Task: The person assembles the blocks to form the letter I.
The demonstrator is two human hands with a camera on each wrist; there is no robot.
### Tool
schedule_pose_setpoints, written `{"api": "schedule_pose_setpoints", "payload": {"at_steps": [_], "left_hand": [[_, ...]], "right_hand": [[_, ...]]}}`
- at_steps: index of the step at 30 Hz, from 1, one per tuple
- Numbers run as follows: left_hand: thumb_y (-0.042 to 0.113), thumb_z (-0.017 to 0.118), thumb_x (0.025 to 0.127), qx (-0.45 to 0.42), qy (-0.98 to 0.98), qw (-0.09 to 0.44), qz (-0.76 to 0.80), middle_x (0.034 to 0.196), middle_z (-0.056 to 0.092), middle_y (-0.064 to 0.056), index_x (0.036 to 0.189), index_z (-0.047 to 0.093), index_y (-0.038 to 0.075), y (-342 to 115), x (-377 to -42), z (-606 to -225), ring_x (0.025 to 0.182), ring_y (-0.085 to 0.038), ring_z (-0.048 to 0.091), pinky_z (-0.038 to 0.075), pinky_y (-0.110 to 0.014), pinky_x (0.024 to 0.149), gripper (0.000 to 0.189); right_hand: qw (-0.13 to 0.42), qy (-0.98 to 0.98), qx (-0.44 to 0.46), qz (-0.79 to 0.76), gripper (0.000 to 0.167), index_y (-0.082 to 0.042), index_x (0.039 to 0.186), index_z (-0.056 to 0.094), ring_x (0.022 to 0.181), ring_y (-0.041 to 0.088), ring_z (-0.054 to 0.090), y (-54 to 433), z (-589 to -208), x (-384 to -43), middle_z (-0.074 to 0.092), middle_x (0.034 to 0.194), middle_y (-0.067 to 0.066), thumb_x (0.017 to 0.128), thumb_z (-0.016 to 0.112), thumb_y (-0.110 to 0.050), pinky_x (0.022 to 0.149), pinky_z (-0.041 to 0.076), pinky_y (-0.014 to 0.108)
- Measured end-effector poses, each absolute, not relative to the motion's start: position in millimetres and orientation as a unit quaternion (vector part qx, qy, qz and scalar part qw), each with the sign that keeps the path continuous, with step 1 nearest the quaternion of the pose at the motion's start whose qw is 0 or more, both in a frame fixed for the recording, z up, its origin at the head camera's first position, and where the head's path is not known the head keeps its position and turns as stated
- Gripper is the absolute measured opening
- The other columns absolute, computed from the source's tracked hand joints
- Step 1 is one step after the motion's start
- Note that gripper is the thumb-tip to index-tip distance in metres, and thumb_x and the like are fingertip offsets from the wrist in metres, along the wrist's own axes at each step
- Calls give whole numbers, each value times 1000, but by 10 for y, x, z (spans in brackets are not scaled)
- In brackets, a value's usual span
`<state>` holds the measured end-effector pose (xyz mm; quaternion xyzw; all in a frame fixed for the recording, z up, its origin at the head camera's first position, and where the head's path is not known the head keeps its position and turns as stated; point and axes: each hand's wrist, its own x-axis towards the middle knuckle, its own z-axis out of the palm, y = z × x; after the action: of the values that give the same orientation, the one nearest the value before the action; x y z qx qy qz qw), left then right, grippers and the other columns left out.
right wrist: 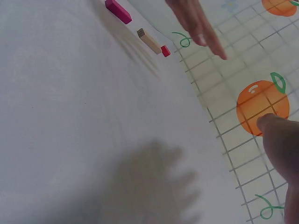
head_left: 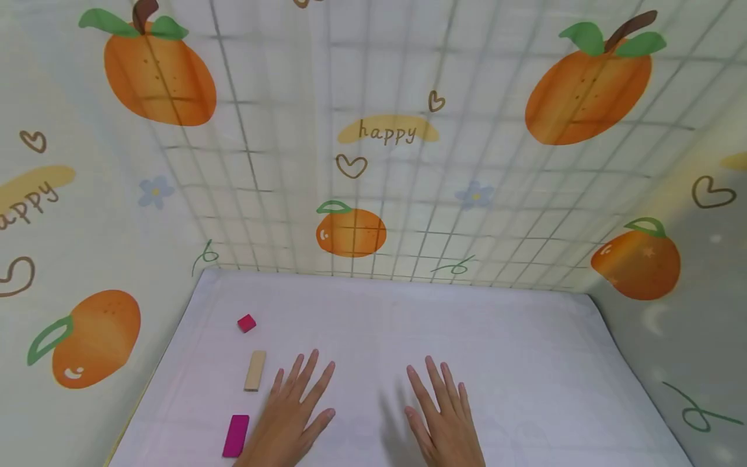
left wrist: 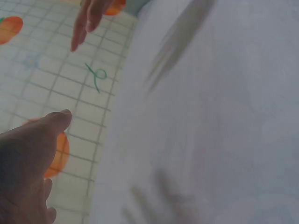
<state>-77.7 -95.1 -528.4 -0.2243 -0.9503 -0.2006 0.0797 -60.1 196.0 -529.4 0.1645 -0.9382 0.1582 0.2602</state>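
My left hand point(head_left: 292, 412) is held over the white table with fingers straight and spread, holding nothing. Just left of it in the head view lie a magenta block point(head_left: 236, 436), partly overlapped by the wrist, and a plain wooden block point(head_left: 255, 371). A small red cube point(head_left: 247, 323) sits farther back in the same column. Right of centre, my right hand point(head_left: 446, 415) also hovers with spread, straight fingers and nothing in it. The right wrist view shows the magenta block point(right wrist: 118, 11), wooden block point(right wrist: 149, 41) and red cube point(right wrist: 165, 51) in a row.
The white table surface point(head_left: 525, 363) ends at a back wall of checked cloth point(head_left: 397, 194) printed with oranges, hearts and flowers. Similar cloth side walls point(head_left: 58, 246) flank it left and right. Shadows of both hands fall on the table.
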Motion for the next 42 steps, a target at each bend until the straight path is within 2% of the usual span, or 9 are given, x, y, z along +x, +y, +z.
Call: {"api": "schedule_pose_setpoints", "payload": {"at_steps": [3, 7, 13, 18, 22, 29, 34, 38, 42], "left_hand": [[45, 62, 96, -211, -955, 78, -195, 167, 11, 0, 159, 23, 29, -1065, -756, -5446, 149, -33, 19, 22, -68, 110, 76], [46, 64, 94, -189, -959, 75, -197, 164, 21, -4, 158, 29, 27, -1285, -715, -5689, 147, -36, 24, 25, -70, 108, 75], [46, 67, 91, -176, -965, 96, -172, 158, 36, -9, 153, 38, 24, -1661, -631, -5962, 139, -38, 38, 34, -71, 101, 72], [48, 70, 86, -171, -966, 102, -166, 152, 43, -10, 151, 39, 26, -1930, -571, -6055, 132, -40, 47, 38, -73, 95, 75], [53, 71, 82, -170, -969, 75, -165, 149, 48, -10, 147, 45, 23, -2091, -545, -6057, 129, -41, 49, 39, -73, 94, 76], [76, 63, 75, -179, -971, -18, -159, 148, 49, -11, 142, 51, 16, -2250, -503, -5934, 132, -43, 46, 34, -74, 97, 91], [82, 60, 71, -185, -968, -59, -161, 148, 48, -11, 142, 51, 16, -2293, -494, -5903, 133, -43, 44, 32, -76, 98, 97], [81, 59, 73, -196, -967, -51, -152, 143, 53, -11, 138, 55, 15, -2337, -507, -5940, 130, -41, 47, 34, -75, 96, 92], [82, 59, 72, -192, -966, -83, -154, 141, 54, -8, 136, 57, 16, -2378, -530, -5943, 131, -40, 47, 32, -76, 98, 92]], "right_hand": [[264, -937, 164, 160, 56, -21, 150, 45, 146, 37, 26, 1967, -5307, -598, 36, 157, 12, 106, 31, -51, 120, -3, 47], [267, -936, 162, 163, 55, -19, 149, 47, 142, 41, 32, 1978, -5336, -586, 37, 156, 13, 106, 31, -50, 119, 5, 55], [254, -940, 156, 167, 52, -20, 149, 47, 142, 40, 31, 1985, -5386, -544, 34, 158, 11, 104, 44, -44, 114, 18, 63], [246, -942, 152, 172, 54, -21, 150, 45, 144, 40, 28, 2003, -5415, -513, 32, 160, 10, 100, 53, -38, 117, 14, 60], [245, -942, 152, 174, 55, -21, 150, 45, 143, 40, 29, 2013, -5435, -501, 34, 158, 12, 98, 57, -35, 117, 13, 60], [258, -939, 154, 168, 51, -19, 146, 51, 138, 40, 38, 2052, -5476, -494, 42, 153, 12, 104, 42, -46, 114, 24, 60], [241, -943, 155, 171, 49, -16, 143, 54, 134, 41, 41, 2095, -5518, -476, 47, 149, 13, 100, 54, -39, 97, 37, 68], [226, -947, 143, 177, 50, -16, 141, 55, 133, 41, 42, 2121, -5561, -442, 49, 147, 13, 94, 64, -32, 93, 39, 70], [216, -950, 127, 186, 53, -15, 138, 58, 131, 41, 44, 2134, -5591, -409, 52, 144, 13, 88, 72, -24, 91, 40, 70]]}}
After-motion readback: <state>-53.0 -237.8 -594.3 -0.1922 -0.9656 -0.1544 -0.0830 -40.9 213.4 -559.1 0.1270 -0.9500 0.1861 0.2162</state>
